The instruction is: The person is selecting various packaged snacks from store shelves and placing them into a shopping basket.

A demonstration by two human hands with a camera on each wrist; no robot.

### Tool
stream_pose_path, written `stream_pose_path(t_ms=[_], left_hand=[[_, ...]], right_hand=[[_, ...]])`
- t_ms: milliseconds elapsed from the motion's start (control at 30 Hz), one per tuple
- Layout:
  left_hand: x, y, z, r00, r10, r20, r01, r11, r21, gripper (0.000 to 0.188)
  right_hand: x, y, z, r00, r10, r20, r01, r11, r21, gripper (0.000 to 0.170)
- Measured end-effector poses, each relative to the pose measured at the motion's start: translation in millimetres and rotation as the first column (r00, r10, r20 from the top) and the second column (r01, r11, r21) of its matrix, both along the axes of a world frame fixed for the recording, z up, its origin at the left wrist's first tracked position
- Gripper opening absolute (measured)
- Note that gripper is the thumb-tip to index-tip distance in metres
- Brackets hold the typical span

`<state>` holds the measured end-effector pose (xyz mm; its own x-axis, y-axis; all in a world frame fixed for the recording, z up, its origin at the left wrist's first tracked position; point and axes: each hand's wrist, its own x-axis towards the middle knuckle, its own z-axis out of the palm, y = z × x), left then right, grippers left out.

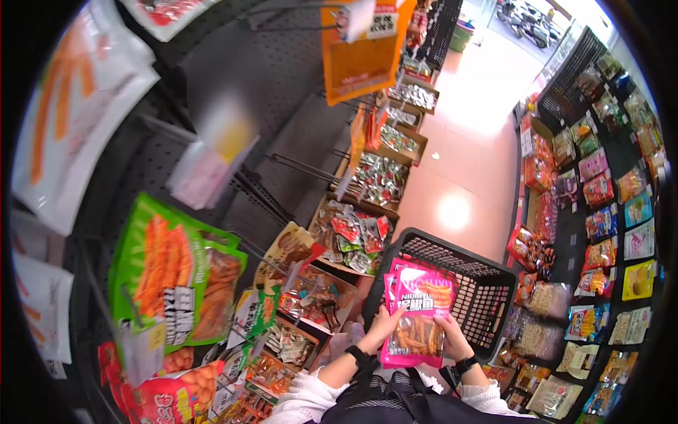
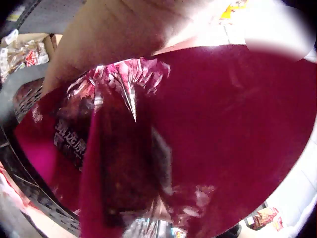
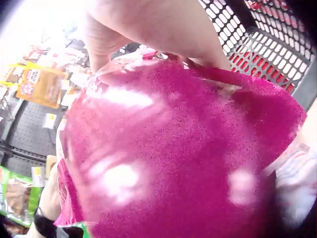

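Observation:
Pink snack bags (image 1: 422,293), at least two stacked together, are held upright in front of the body, over the near side of a black plastic basket (image 1: 487,283). The front bag has a picture of fried sticks and a clear window showing brown pieces. My left hand (image 1: 381,328) grips the left edge, thumb on the front. On the opposite edge, my right hand (image 1: 455,339) grips with its thumb at the front too. Glossy pink film (image 2: 223,124) fills most of the left wrist view. The right wrist view shows a shiny pink bag face (image 3: 188,134) under the hand.
Hanging snacks line the dark shelf at left, including a green bag (image 1: 169,275) and an orange bag (image 1: 367,53). Below stand boxes of small packets (image 1: 381,177). Another stocked rack (image 1: 600,261) is on the right. A tiled aisle (image 1: 466,141) runs between them toward a bright doorway.

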<state>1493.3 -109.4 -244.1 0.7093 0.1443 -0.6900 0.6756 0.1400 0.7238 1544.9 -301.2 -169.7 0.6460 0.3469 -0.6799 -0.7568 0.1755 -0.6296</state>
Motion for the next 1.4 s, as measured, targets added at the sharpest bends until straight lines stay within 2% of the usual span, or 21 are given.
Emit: stream_pose_path(t_ms=[67, 100, 133, 200, 233, 433, 500, 533, 567, 600, 667, 733, 867, 933, 1000, 1067, 1167, 1200, 1300, 1333, 1400], left_hand=[[14.9, -15.8, -59.5, 0.997, 0.031, 0.064, -0.023, 0.993, -0.117, 0.069], [26.1, -12.9, -28.3, 0.998, -0.002, -0.06, 0.003, 1.0, 0.003, 0.076], [39.5, -22.7, -32.0, 0.993, -0.115, -0.028, 0.118, 0.938, 0.325, 0.08], [41.3, -24.6, -46.6, 0.993, -0.116, -0.013, 0.115, 0.96, 0.256, 0.082], [44.2, -20.2, -67.9, 0.978, -0.206, -0.008, 0.207, 0.977, 0.05, 0.105], [28.2, -14.3, -64.7, 0.956, -0.29, -0.049, 0.294, 0.936, 0.193, 0.098], [24.1, -10.5, -59.0, 0.945, -0.315, -0.091, 0.327, 0.913, 0.243, 0.095], [19.2, -13.1, -65.0, 0.951, -0.305, -0.042, 0.295, 0.864, 0.409, 0.085], [18.8, -6.1, -58.1, 0.946, -0.325, 0.007, 0.3, 0.88, 0.368, 0.074], [17.6, 1.0, -45.4, 0.937, -0.345, 0.056, 0.309, 0.893, 0.326, 0.064], [11.9, 10.9, -1.9, 0.943, -0.26, 0.207, 0.154, 0.894, 0.42, 0.04], [3.8, 23.2, 1.5, 0.943, -0.181, 0.28, 0.109, 0.961, 0.256, 0.035], [-21.3, 65.2, 31.1, 0.887, 0.122, 0.445, -0.235, 0.95, 0.207, 0.026], [-37.8, 94.3, 27.0, 0.836, 0.331, 0.438, -0.446, 0.874, 0.192, 0.035], [-51.5, 122.5, 5.0, 0.722, 0.522, 0.454, -0.667, 0.7, 0.256, 0.048], [-56.2, 145.0, 63.9, 0.694, 0.64, 0.33, -0.719, 0.646, 0.256, 0.068], [-65.5, 176.0, 44.1, 0.699, 0.583, 0.414, -0.708, 0.485, 0.513, 0.09], [-68.5, 175.7, 74.0, 0.668, 0.639, 0.382, -0.744, 0.563, 0.36, 0.09], [-83.3, 174.7, 108.0, 0.677, 0.635, 0.372, -0.727, 0.655, 0.205, 0.091], [-93.3, 172.4, 107.9, 0.683, 0.65, 0.334, -0.716, 0.685, 0.134, 0.09], [-107.8, 172.5, 102.5, 0.723, 0.632, 0.28, -0.68, 0.722, 0.126, 0.087]], right_hand=[[13.1, -8.4, -25.1, 1.0, -0.008, 0.021, 0.01, 0.998, -0.069, 0.034], [15.2, -15.7, -40.7, 1.0, -0.022, 0.001, 0.022, 0.997, -0.079, 0.032], [21.2, -23.6, -63.2, 0.995, -0.097, -0.034, 0.096, 0.995, -0.026, 0.032], [23.0, -23.6, -65.6, 0.991, -0.131, -0.041, 0.129, 0.99, -0.051, 0.034], [24.9, -25.3, -71.5, 0.991, -0.127, -0.047, 0.125, 0.991, -0.05, 0.034], [22.6, -21.9, -123.7, 0.995, -0.074, -0.06, 0.067, 0.99, -0.121, 0.045], [24.1, -16.1, -128.1, 0.994, 0.077, -0.075, -0.094, 0.965, -0.246, 0.048], [27.3, -4.4, -117.9, 0.98, 0.177, -0.092, -0.198, 0.926, -0.322, 0.049], [24.1, -7.5, -142.3, 0.967, 0.255, 0.001, -0.247, 0.938, -0.243, 0.056], [20.2, -7.5, -158.3, 0.934, 0.354, 0.043, -0.275, 0.793, -0.544, 0.063], [27.4, -7.2, -159.7, 0.798, 0.578, 0.169, -0.31, 0.635, -0.708, 0.068], [40.1, 6.0, -156.8, 0.733, 0.588, 0.342, -0.04, 0.539, -0.841, 0.053], [63.9, 84.9, -56.0, 0.554, 0.381, 0.741, 0.196, 0.805, -0.56, 0.041], [78.8, 133.0, -25.0, 0.383, 0.443, 0.81, -0.033, 0.883, -0.468, 0.046], [92.5, 188.1, -19.2, 0.343, 0.477, 0.809, -0.301, 0.872, -0.386, 0.062], [96.7, 242.2, 19.2, 0.051, 0.583, 0.811, -0.363, 0.767, -0.528, 0.085], [108.0, 312.9, 21.5, 0.104, 0.563, 0.82, -0.613, 0.685, -0.393, 0.107], [106.9, 331.0, 26.2, 0.199, 0.483, 0.853, -0.688, 0.689, -0.23, 0.105], [110.2, 358.8, 29.9, 0.431, 0.603, 0.671, -0.866, 0.487, 0.118, 0.099], [109.5, 370.9, 6.8, 0.431, 0.569, 0.7, -0.87, 0.467, 0.156, 0.08], [106.4, 371.1, 0.6, 0.204, 0.6, 0.774, -0.855, 0.494, -0.157, 0.05]])
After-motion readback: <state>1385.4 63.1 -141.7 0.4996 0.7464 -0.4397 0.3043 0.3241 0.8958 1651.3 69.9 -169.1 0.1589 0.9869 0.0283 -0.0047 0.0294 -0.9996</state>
